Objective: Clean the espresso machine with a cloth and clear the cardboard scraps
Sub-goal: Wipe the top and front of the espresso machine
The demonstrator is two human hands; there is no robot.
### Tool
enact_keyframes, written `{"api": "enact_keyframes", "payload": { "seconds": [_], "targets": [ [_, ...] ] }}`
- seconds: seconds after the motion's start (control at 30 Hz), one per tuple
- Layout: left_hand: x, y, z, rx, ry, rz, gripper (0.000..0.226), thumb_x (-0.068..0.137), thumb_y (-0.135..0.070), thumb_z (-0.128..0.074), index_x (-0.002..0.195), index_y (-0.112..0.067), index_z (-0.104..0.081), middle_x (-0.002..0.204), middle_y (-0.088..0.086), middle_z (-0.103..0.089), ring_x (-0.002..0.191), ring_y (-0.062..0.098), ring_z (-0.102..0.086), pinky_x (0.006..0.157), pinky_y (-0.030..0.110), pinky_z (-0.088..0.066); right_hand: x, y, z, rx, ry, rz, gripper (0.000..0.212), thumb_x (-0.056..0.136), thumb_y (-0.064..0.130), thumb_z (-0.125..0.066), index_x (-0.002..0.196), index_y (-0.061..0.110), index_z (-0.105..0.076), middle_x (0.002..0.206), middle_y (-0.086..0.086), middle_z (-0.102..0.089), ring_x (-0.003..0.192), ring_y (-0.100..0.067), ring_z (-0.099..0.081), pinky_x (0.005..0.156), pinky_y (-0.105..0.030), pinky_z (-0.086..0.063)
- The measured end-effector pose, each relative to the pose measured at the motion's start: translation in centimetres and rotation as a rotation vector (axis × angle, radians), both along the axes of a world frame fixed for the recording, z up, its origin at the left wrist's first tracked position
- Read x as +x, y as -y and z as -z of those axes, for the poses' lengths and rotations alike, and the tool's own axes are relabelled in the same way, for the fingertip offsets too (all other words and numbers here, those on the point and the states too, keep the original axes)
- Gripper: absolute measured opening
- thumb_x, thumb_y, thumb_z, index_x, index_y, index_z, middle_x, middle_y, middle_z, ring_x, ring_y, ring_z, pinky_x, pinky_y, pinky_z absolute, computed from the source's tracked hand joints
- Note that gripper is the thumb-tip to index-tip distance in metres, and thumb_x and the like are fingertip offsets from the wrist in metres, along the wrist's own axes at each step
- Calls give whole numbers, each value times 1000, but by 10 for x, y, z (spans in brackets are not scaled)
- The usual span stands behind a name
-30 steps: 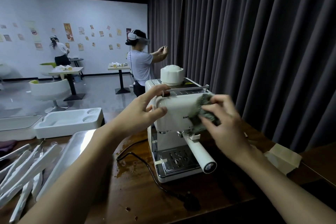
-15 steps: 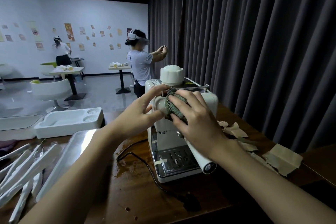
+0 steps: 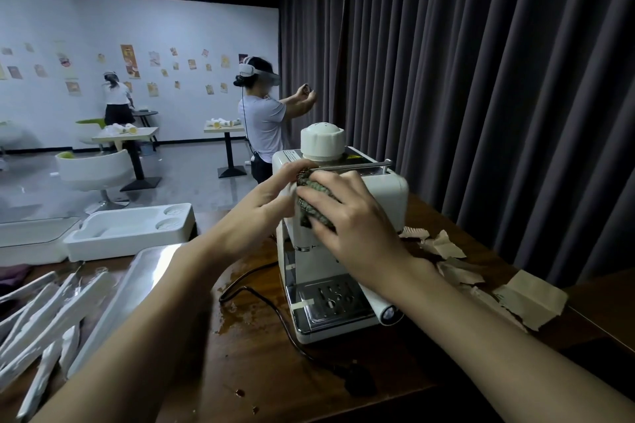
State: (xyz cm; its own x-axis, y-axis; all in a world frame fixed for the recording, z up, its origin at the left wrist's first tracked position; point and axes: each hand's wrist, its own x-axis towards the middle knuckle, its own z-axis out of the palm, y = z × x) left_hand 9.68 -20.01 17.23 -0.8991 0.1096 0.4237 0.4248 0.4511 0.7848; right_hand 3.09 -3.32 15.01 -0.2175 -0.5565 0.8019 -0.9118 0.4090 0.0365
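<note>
A cream espresso machine (image 3: pixel 385 203) stands on the dark wooden table (image 3: pixel 261 354), its white handle pointing toward me. My right hand (image 3: pixel 354 220) presses a green-grey cloth (image 3: pixel 311 197) against the upper left front of the machine, fingers curled over the cloth. On the left, my left hand (image 3: pixel 261 203) grips the machine's top left corner, its fingertips next to the cloth. Torn brown cardboard scraps (image 3: pixel 446 245) lie on the table to the right of the machine, with a larger piece (image 3: pixel 529 299) nearer the table's right edge.
A black power cord (image 3: pixel 275 316) runs from the machine across a wet stain. A metal tray (image 3: pixel 137 278) and white foam strips (image 3: pixel 44 316) lie at left, white foam packaging (image 3: pixel 127 230) behind. Dark curtains hang at right. Two people stand in the room behind.
My right hand has swept the cloth from the machine's right front across to its upper left front, uncovering the scraps on the right. My left hand has stayed on the top left corner.
</note>
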Motion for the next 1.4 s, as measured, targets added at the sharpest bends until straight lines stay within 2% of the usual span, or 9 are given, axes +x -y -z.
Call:
{"api": "enact_keyframes", "payload": {
  "seconds": [0.1, 0.2, 0.3, 0.4, 0.5, 0.8, 0.97, 1.27, 1.4],
  "targets": [
    [-1, 0, -1, 46, 8, 22, 54, 88, -25, -43, 141, -23, -48, 122, -24, -65, 115, -2, -60, 90, 16, -50, -5, -9, -1, 33, 20, -14, 48, 80, 8, -71, 127, 14, -62, 132, -6, -55, 109, -27, -49, 96, -40, -46],
    [-6, 5, 2, -12, 14, -27, 64, 82, -45, -48, 145, -33, -46, 136, -18, -58, 126, 9, -56, 100, 32, -51, -22, -36, 6, -36, 52, 59, 46, 79, 4, -72, 124, 12, -64, 130, -6, -56, 110, -28, -49, 97, -42, -43],
    [-9, 6, 7, -62, 30, -93, 68, 81, -40, -56, 147, -42, -40, 148, -13, -47, 134, 16, -49, 109, 45, -46, -38, -65, 15, -188, 103, 125, 43, 79, 1, -70, 121, 9, -66, 130, -12, -54, 112, -29, -48, 98, -40, -43],
    [-13, -1, 14, -74, -8, -138, 72, 75, -57, -69, 140, -58, -37, 153, -18, -31, 139, 22, -44, 109, 48, -47, -43, -79, 21, -347, 308, 130, 41, 84, 2, -69, 123, 15, -66, 139, -13, -44, 121, -19, -43, 104, -34, -40],
    [-17, -8, 23, -134, -61, -277, 78, 69, -73, -68, 137, -61, -33, 159, -9, -22, 145, 29, -33, 108, 52, -46, -41, -80, 21, -407, 510, 4, 42, 89, 8, -65, 127, 26, -62, 128, 2, -57, 118, -8, -53, 100, -40, -49],
    [-21, -7, 20, 14, -112, -279, 65, 83, -20, -80, 132, -46, -45, 125, -6, -58, 103, 24, -67, 79, 38, -63, -32, -68, 13, -453, 683, -168, 42, 89, 3, -65, 127, 20, -62, 123, 10, -63, 118, -2, -56, 102, -30, -48],
    [-18, -7, 20, 18, -102, -288, 65, 85, -17, -78, 133, -42, -42, 113, -6, -59, 89, 17, -69, 68, 26, -61, -30, -65, 13, -457, 666, -145, 42, 88, 5, -66, 127, 21, -62, 123, 6, -65, 117, -3, -57, 102, -30, -48],
    [-26, -7, 24, -20, -130, -293, 64, 87, -22, -78, 137, -38, -41, 135, 4, -51, 106, 22, -63, 79, 27, -60, -35, -66, 10, -461, 667, -131, 42, 88, 2, -65, 125, 19, -63, 126, 6, -62, 118, -3, -56, 102, -31, -48],
    [-29, -8, 27, -33, -158, -318, 66, 83, -32, -78, 134, -46, -39, 136, 3, -49, 115, 29, -59, 94, 50, -56, -36, -65, 9, -460, 665, -111, 42, 88, 2, -65, 125, 23, -63, 124, 9, -61, 115, 2, -55, 101, -18, -45]
  ]
}}
